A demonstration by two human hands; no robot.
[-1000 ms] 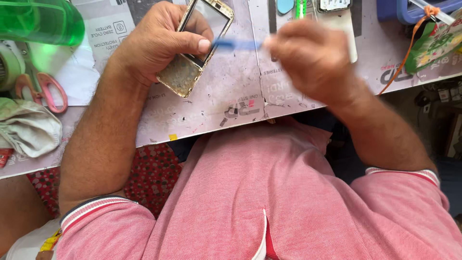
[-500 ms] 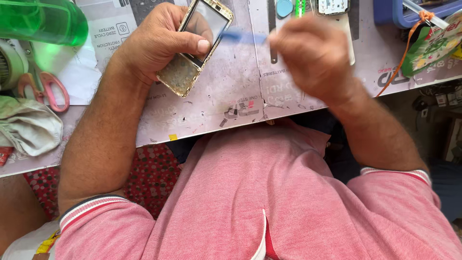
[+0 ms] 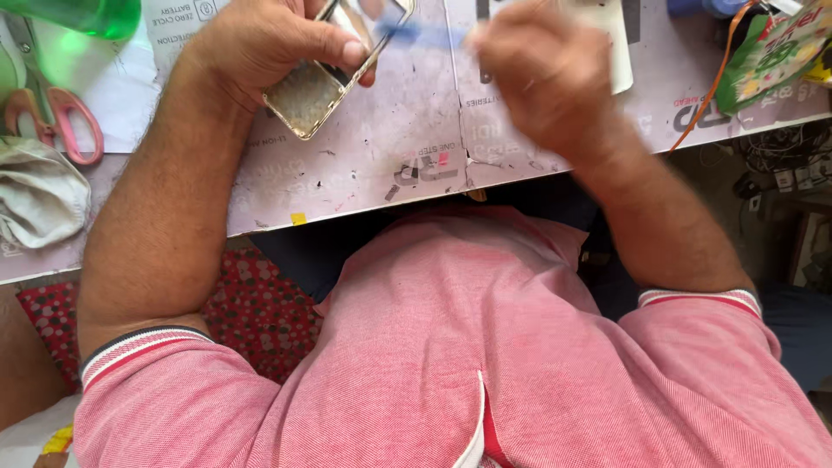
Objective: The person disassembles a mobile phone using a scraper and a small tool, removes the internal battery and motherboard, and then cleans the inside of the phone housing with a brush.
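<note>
Across the upper half of your view runs the worktable point(image 3: 364, 186), a pale, scuffed surface covered with printed sheets, its near edge just above your pink knit shirt point(image 3: 485, 347). Your two forearms reach up over that edge to the work.

On the far left a crumpled grey cloth point(image 3: 35, 195) lies on the table, and just above it sit pink-handled scissors point(image 3: 61, 117). A green translucent bottle point(image 3: 82, 13) shows at the top left corner. On the far right, a green and red printed packet point(image 3: 771, 52) lies on the table with an orange cord point(image 3: 715, 87) curving down beside it.

Your left hand point(image 3: 260, 43) is curled closed around a phone frame point(image 3: 334, 74), a gold-edged rectangular shell tilted with its lower end toward you; your thumb presses across its right side and your fingers wrap behind it. Its dull, speckled inner face shows below your thumb, and its upper end runs out of the top of the view.

Your right hand point(image 3: 542, 78) is blurred, its fingers bunched together and pinched shut on a thin blue tool point(image 3: 425, 35). That tool points left toward the upper end of the phone frame; whether its tip touches the frame, you cannot tell through the blur.
</note>
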